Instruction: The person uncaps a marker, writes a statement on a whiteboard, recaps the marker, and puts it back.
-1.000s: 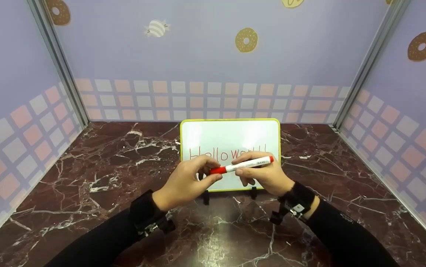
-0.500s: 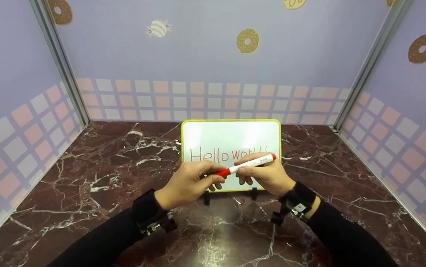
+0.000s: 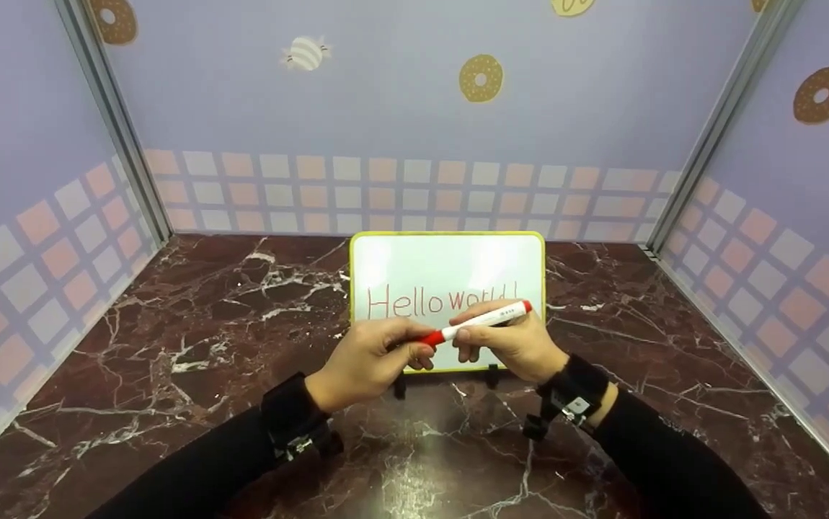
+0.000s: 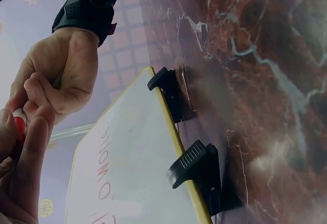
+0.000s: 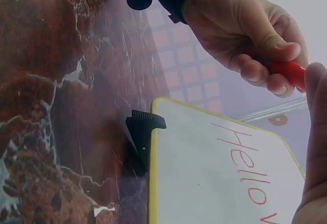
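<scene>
A white marker with a red cap and a red tail end is held between both hands, in front of a whiteboard. My left hand pinches the cap with thumb and fingers; the right wrist view shows this red cap in its fingertips. The white barrel lies in my right hand, gripped between thumb and fingers, with the tail pointing up and to the right. Behind them stands the yellow-framed whiteboard, bearing "Hello world" in red letters, its lower part partly hidden by the hands.
Black clip feet hold up the board's lower edge on the dark red marbled table. Lilac walls with printed sweets and checks enclose the back and sides, with metal posts at the corners.
The left hand has moved slightly right along the cap and now covers more of it. The marker tilts a little more steeply. The right hand has barely moved.
</scene>
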### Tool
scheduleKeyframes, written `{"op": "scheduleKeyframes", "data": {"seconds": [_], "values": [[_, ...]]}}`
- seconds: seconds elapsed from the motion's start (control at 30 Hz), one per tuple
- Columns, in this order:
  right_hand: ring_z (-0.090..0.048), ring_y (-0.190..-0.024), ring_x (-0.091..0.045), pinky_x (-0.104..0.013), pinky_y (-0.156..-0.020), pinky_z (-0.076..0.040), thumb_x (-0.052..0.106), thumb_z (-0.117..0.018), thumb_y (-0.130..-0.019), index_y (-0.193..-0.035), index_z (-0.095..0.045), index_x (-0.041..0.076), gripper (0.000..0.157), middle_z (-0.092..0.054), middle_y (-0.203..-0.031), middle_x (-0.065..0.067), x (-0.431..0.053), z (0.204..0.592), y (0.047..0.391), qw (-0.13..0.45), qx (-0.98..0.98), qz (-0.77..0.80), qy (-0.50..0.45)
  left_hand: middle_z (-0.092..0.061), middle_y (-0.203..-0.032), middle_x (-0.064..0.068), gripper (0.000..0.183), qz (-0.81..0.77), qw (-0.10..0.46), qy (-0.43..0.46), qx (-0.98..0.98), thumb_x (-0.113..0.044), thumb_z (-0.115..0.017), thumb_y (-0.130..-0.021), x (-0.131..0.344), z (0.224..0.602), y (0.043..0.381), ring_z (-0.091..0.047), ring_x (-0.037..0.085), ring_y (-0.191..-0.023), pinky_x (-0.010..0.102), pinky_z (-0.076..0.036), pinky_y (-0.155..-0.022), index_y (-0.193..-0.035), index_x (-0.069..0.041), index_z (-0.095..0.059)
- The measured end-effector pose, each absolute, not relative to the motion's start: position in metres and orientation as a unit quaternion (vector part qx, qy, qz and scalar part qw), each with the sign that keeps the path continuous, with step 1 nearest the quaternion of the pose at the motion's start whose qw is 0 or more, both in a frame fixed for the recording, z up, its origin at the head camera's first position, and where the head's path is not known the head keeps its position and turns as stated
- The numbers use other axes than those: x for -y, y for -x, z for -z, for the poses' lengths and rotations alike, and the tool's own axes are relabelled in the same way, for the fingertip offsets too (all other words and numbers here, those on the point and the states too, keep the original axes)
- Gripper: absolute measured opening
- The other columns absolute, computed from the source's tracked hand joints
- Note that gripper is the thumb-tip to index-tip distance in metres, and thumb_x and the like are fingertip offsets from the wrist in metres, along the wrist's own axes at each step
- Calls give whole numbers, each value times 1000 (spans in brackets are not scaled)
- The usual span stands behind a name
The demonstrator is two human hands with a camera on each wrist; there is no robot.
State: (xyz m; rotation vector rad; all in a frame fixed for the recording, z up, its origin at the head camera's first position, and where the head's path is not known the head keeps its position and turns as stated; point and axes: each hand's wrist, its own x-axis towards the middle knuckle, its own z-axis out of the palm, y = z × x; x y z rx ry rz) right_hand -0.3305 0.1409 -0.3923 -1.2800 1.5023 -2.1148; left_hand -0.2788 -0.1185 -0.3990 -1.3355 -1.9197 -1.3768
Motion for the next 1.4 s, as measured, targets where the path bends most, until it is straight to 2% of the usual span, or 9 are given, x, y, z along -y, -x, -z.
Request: {"op": "scheduleKeyframes", "data": {"seconds": [0.3, 0.53, 0.73, 0.87, 0.93, 1.03, 1.13, 1.27, 1.4], "values": [[-77, -71, -19, -30, -65, -66, -13, -72, -100, -114, -82, -5, 19, -81, -90, -16, -141, 387, 325, 101, -536, 701, 460, -82, -99, 18, 16, 524, 162, 461, 698, 3, -79, -100, 121, 392, 274, -82, 30, -83, 36, -69, -76, -115, 9, -77], [-75, -73, -17, -22, -61, -57, -4, -72, -105, -125, -83, 5, 25, -81, -99, -12, -142, 385, 326, 106, -520, 702, 476, -82, -103, 8, 18, 447, 218, 464, 733, -3, -82, -101, 130, 379, 276, -81, 21, -89, 29, -68, -80, -117, 3, -77], [-75, -74, -17, -21, -59, -57, -6, -65, -106, -126, -77, -8, 24, -81, -97, -12, -149, 385, 335, 86, -526, 712, 457, -82, -105, 4, 15, 414, 248, 432, 762, -6, -82, -103, 137, 380, 281, -79, 18, -90, 28, -67, -80, -117, -2, -78], [-75, -71, -19, -21, -59, -57, -12, -71, -101, -118, -76, -13, 17, -79, -92, -13, -156, 381, 341, 1, -599, 658, 457, -82, -108, 1, 15, 382, 275, 402, 786, -12, -83, -103, 140, 378, 281, -79, 13, -93, 30, -67, -82, -116, -6, -79], [-72, -72, -18, -20, -61, -55, -12, -78, -98, -116, -78, -8, 18, -79, -92, -10, -159, 379, 344, -73, -651, 579, 485, -82, -107, 0, 15, 360, 292, 393, 794, -14, -84, -103, 141, 378, 282, -79, 12, -93, 33, -67, -83, -115, -8, -79], [-67, -70, -17, -26, -60, -51, -7, -86, -94, -116, -82, 3, 25, -78, -93, -5, -161, 377, 347, -195, -696, 441, 532, -81, -107, 0, 16, 328, 315, 385, 803, -14, -84, -102, 141, 380, 284, -78, 13, -93, 37, -67, -81, -115, -8, -78], [-62, -67, -16, -30, -57, -49, -1, -91, -91, -118, -82, 7, 29, -77, -93, -1, -159, 377, 349, -285, -700, 341, 559, -81, -108, 1, 18, 312, 328, 381, 806, -13, -85, -102, 142, 383, 287, -78, 15, -93, 39, -67, -80, -117, -7, -77], [-62, -66, -13, -29, -56, -51, 6, -93, -91, -117, -82, 7, 28, -76, -94, -1, -158, 377, 349, -353, -696, 254, 571, -80, -107, 1, 18, 292, 341, 379, 809, -13, -84, -102, 144, 384, 289, -77, 16, -90, 37, -66, -77, -117, -8, -76], [-64, -69, -13, -33, -57, -56, 10, -92, -93, -115, -82, 7, 24, -76, -95, -3, -159, 378, 350, -379, -702, 209, 565, -78, -104, 1, 18, 268, 358, 374, 813, -14, -85, -102, 145, 383, 290, -75, 19, -87, 35, -64, -71, -116, -9, -76]]}}
